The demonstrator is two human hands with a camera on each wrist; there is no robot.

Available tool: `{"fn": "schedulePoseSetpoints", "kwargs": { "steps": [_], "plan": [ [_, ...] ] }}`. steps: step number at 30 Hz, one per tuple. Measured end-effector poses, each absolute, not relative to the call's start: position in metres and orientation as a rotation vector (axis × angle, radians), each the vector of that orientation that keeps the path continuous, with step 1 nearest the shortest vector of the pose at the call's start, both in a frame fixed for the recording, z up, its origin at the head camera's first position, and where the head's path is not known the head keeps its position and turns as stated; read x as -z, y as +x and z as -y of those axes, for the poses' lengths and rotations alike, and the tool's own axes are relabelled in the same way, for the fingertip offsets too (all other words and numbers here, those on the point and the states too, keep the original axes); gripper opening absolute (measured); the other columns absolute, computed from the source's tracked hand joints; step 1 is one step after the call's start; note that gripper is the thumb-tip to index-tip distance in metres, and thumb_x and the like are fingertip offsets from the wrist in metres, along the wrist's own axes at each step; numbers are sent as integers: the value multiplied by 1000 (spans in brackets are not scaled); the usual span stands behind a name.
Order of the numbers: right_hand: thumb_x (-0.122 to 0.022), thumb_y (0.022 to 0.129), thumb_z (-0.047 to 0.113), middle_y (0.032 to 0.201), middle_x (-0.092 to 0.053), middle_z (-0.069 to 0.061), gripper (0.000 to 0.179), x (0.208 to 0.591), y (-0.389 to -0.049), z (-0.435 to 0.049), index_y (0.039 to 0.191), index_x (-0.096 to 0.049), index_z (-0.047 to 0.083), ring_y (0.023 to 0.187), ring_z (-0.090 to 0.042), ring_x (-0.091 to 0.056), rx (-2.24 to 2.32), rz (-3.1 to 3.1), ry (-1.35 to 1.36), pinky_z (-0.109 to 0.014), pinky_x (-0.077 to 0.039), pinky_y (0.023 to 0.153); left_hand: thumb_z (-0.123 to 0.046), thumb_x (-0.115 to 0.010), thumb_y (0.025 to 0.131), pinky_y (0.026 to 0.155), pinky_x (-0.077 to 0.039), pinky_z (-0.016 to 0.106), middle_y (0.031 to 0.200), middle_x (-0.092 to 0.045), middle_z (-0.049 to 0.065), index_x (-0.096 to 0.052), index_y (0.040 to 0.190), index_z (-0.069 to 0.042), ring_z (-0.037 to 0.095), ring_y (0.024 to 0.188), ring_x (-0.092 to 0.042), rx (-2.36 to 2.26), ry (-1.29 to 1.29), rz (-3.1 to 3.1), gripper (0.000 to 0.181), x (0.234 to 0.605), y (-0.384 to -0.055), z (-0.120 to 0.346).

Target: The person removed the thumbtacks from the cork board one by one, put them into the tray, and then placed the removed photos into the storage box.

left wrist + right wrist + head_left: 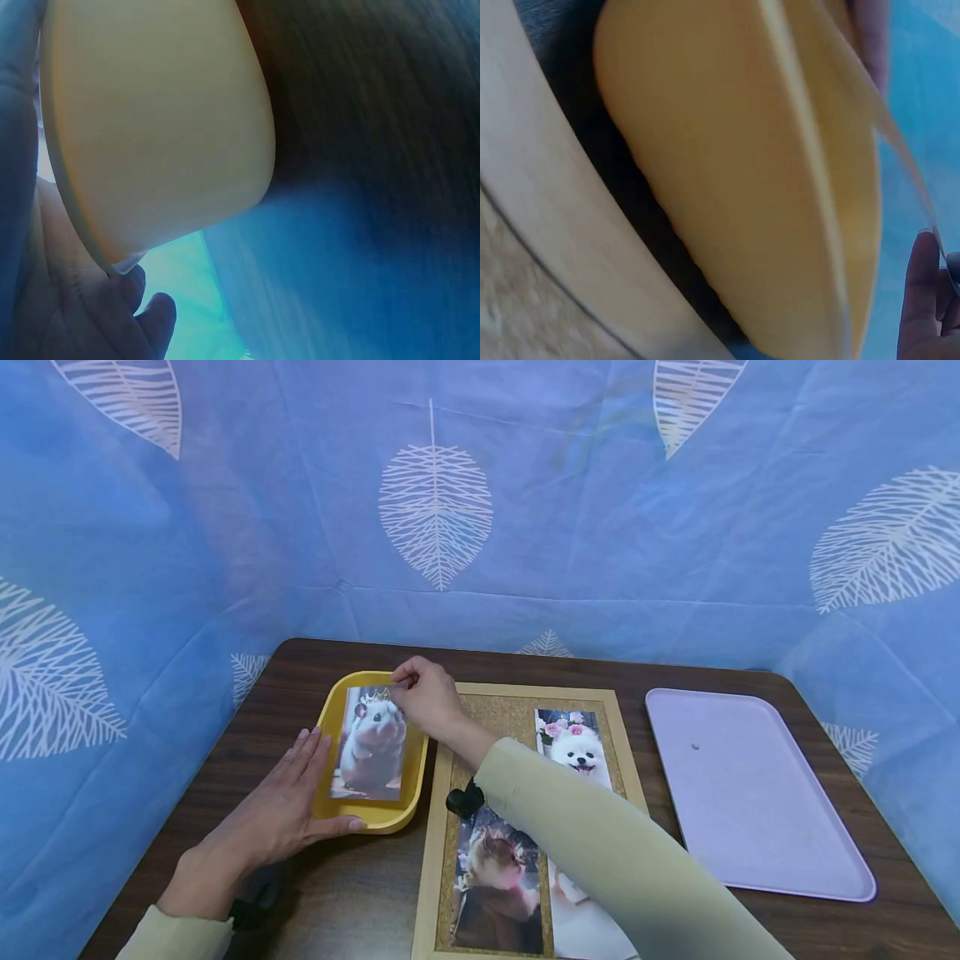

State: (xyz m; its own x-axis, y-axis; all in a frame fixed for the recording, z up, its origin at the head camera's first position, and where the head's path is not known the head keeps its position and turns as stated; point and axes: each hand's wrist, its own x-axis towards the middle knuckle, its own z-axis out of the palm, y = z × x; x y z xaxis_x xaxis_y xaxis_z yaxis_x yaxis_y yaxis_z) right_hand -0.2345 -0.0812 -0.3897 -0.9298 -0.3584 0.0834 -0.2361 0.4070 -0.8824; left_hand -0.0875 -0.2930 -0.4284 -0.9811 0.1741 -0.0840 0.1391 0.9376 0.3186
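Observation:
A yellow tray (408, 806) stands on the left part of the table. Over it is a photo card of a white-grey hamster wearing a crown (372, 743). My right hand (431, 697) pinches that card at its upper right corner; in the right wrist view the card's thin edge (907, 154) rises above the tray rim to my fingertips (924, 262). Along the tray's left and near rim rests my left hand (277, 806), fingers stretched out and thumb at the near side. The left wrist view shows the tray's outer wall (165, 112) beside that hand.
Right of the tray lies a wood-framed cork board (498, 714) bearing a white dog photo (577, 747), a brown furry animal photo (495, 877) and another mostly white picture (588, 922). My right sleeve crosses over it. A lilac tray (750, 793) with a small dark spot lies farther right.

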Motion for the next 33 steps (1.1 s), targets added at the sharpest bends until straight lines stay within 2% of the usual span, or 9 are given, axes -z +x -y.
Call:
{"fn": "schedulePoseSetpoints", "kwargs": {
  "steps": [8, 14, 21, 27, 33],
  "plan": [
    [-65, 100, 5, 101, -69, -1, 11, 406, -226, 95, 110, -68, 10, 85, -12, -61, 1379, -2587, -671, -23, -50, 74, -91, -57, 81, 123, -23, 69, 174, -10, 28, -14, 167, 4, 49, 161, -10, -465, 238, -2980, 135, 426, -90, 291],
    [-64, 100, 4, 106, -64, -3, 13, 411, -222, 97, 112, -67, 8, 92, -13, -58, 1123, -2656, -812, -24, -50, 79, -93, -56, 80, 123, -24, 69, 174, -13, 29, -15, 166, 5, 49, 161, -11, -454, 249, -2983, 137, 425, -90, 293],
    [-66, 101, 7, 104, -63, -2, 12, 412, -220, 101, 112, -68, 10, 88, -13, -57, 872, -2740, -917, -22, -51, 75, -88, -63, 81, 124, -21, 69, 174, -12, 28, -15, 167, 4, 48, 161, -9, -477, 215, -2955, 135, 424, -91, 292],
    [-67, 99, 5, 107, -64, -3, 17, 417, -222, 104, 114, -69, 11, 92, -12, -59, 735, -2781, -977, -23, -54, 81, -85, -65, 82, 123, -23, 68, 174, -13, 28, -16, 167, 5, 49, 161, -12, -471, 220, -2964, 133, 424, -91, 292],
    [-61, 102, 5, 105, -60, -2, 15, 419, -222, 105, 114, -67, 11, 86, -12, -56, 686, -2779, -975, -22, -51, 75, -83, -66, 83, 123, -24, 68, 174, -13, 28, -15, 167, 4, 48, 161, -11, -490, 224, -2966, 131, 424, -89, 293]
  ]
}}
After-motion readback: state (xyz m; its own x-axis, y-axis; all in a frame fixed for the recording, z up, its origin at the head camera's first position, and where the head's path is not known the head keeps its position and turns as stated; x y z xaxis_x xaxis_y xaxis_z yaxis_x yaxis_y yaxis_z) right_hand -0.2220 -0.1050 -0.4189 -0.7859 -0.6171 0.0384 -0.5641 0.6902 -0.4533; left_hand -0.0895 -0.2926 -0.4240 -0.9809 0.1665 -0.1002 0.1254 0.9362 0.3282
